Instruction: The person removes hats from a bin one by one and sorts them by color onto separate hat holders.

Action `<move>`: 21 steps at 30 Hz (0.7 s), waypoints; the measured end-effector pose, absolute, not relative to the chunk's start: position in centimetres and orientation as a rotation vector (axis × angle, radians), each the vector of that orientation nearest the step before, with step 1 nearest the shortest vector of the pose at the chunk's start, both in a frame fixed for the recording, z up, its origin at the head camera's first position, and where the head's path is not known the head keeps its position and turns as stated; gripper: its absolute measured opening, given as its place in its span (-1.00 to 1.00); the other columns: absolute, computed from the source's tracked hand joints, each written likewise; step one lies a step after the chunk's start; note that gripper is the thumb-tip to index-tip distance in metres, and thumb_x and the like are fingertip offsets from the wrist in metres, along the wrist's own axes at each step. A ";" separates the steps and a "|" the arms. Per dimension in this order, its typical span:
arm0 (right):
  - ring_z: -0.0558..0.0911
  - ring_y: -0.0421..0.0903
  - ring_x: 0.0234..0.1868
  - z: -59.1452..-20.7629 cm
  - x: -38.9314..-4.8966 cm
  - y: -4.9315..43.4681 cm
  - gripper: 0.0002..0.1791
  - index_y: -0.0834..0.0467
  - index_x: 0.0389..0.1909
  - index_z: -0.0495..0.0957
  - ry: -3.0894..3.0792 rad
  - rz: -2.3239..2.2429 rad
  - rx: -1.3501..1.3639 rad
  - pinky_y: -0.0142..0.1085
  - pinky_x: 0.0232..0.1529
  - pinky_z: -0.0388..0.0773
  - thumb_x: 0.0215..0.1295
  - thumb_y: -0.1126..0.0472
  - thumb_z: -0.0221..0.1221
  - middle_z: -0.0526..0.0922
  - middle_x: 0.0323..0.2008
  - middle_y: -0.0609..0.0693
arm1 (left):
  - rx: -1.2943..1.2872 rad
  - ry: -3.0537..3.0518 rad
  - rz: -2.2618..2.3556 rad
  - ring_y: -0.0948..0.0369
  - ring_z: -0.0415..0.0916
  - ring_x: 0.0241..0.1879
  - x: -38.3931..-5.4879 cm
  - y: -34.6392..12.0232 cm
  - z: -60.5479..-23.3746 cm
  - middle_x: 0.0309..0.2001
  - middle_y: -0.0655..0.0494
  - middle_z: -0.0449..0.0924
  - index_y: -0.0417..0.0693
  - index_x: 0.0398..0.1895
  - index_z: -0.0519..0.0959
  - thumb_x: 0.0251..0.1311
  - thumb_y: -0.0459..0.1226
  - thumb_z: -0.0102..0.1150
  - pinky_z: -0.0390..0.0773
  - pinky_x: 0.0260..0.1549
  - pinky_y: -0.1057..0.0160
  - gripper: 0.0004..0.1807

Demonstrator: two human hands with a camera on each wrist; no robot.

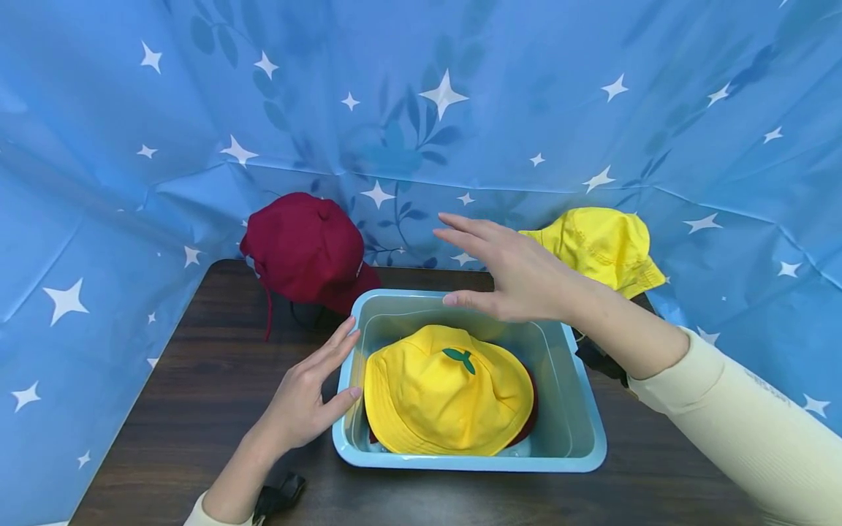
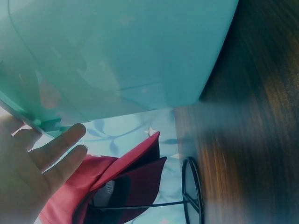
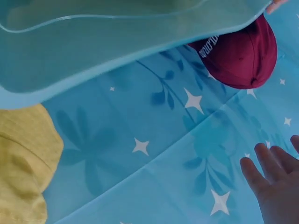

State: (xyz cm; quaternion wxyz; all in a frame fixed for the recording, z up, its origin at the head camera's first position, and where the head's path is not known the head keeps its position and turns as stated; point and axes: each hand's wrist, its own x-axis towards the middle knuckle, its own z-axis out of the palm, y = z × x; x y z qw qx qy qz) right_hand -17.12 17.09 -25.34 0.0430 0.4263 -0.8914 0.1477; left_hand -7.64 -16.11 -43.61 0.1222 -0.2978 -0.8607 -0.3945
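A light-blue plastic bin (image 1: 582,462) holds a yellow bucket hat (image 1: 421,409) with a green sprout on it. Dark red fabric (image 1: 528,431) peeks out from under that hat. My left hand (image 1: 305,398) lies along the bin's left rim, fingers straight and thumb extended, gripping nothing. Over the bin's far side hovers my right hand (image 1: 506,270), its fingers stretched to the left with nothing in them. In the right wrist view, the right hand (image 3: 280,186) shows apart from the bin, before the blue backdrop.
A dark red cap (image 1: 302,248) sits on a black wire stand (image 2: 191,193) at the back left. Another yellow hat (image 1: 601,245) is at the back right, behind the right forearm. The dark wooden table (image 1: 177,409) meets a blue star-patterned cloth (image 1: 421,44).
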 end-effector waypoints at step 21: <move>0.48 0.07 0.43 -28.9 -14.6 18.5 0.00 0.01 0.49 0.45 -2.989 0.524 1.391 0.07 0.26 0.56 0.10 -0.39 0.44 0.33 0.54 0.01 | -0.871 -2.488 -1.166 0.03 0.36 0.48 -7.6 -15.9 -43.9 0.62 0.03 0.19 -0.20 0.56 0.33 0.23 -0.27 0.32 0.58 0.17 -0.15 -0.20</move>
